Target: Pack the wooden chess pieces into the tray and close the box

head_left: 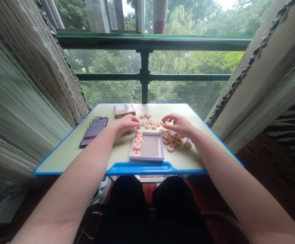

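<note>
Now, the shallow tray (pixel 152 149) sits square-on, its red-marked pieces (pixel 137 145) lined front-to-back along its left wall. Loose pieces (pixel 171 148) crowd its right and far sides; phone (pixel 93 133) left, small box (pixel 124 110) beyond. Left hand (pixel 128 123), half-curled, nears its far-left corner; right hand (pixel 179 124), loosely curved, is past its far-right. Grips unclear.

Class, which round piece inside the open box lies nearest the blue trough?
The red-marked piece at the near end of the column; the others in the box lie farther from the trough.
</note>
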`<state>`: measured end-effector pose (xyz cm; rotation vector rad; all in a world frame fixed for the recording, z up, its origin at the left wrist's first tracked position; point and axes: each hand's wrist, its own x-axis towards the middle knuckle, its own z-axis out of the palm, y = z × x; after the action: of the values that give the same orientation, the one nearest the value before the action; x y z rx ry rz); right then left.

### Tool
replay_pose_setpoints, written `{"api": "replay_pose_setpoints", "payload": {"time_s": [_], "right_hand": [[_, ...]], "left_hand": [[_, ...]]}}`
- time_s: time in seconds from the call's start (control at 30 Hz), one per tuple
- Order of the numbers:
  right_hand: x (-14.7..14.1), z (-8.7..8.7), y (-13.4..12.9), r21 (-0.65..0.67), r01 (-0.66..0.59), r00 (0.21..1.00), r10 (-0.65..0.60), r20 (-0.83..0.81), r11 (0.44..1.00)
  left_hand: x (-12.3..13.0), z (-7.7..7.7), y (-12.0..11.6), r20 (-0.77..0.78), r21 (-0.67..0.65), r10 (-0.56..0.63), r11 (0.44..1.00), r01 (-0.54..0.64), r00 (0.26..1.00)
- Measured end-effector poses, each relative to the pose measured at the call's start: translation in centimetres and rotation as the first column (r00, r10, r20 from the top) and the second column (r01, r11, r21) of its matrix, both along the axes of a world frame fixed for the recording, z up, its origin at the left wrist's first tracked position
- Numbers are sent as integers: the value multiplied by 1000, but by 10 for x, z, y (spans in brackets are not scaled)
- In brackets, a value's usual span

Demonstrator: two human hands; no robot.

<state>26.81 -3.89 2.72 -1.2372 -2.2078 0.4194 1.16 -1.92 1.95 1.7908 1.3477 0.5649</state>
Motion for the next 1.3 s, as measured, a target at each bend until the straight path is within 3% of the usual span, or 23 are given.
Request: {"api": "replay_pose_setpoints", "payload": {"time_s": [0.17,0.37,0.63,0.93,1.3], "right_hand": [[-8,-2,-9,-45,-216,969,220,115,975],[-11,-8,-6,-11,-195,968,194,160,981],[-13,-11,-6,-19,-150,979,151,136,988],[-12,-15,2,-14,-84,990,85,113,996],[-11,-16,6,36,-62,990,56,129,997]], "left_hand": [[-15,1,1,-83,-139,-26,990,15,996],[-12,8,-5,-61,-310,-75,949,52,995],[-6,11,-9,-4,-324,-86,943,80,996],[-8,7,-5,9,-249,-98,964,97,995],[-5,4,-2,-1,-207,-56,977,54,998]]}}
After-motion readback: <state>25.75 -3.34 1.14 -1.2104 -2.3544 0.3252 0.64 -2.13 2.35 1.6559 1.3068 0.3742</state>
